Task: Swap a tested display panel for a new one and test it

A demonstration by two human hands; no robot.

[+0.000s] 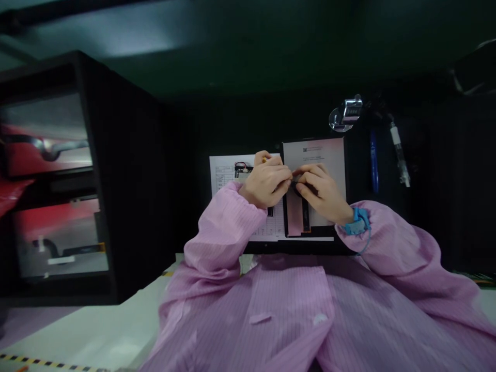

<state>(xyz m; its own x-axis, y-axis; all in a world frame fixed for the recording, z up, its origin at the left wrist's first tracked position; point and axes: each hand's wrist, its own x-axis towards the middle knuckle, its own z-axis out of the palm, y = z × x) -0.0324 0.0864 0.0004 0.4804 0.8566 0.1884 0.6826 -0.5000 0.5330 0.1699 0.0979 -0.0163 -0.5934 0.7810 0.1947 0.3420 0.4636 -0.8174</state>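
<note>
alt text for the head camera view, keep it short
The left hand and right hand, in pink striped sleeves, meet fingertip to fingertip over a flat panel beside a printed sheet. A blue wrist strap circles the right wrist.

Panel: flat, rectangular, with a pale pinkish-grey face. A small block of print sits near its far edge, too small to read. Its long side runs away from the person. The near part shows a pink strip beside a narrow black strip, both running lengthwise, and the left edge is dark.

Dark piece: small and black, shape unclear. It sits over the panel's left-middle, pinched between the fingers of the left hand and the right hand, which mostly hide it.
</note>
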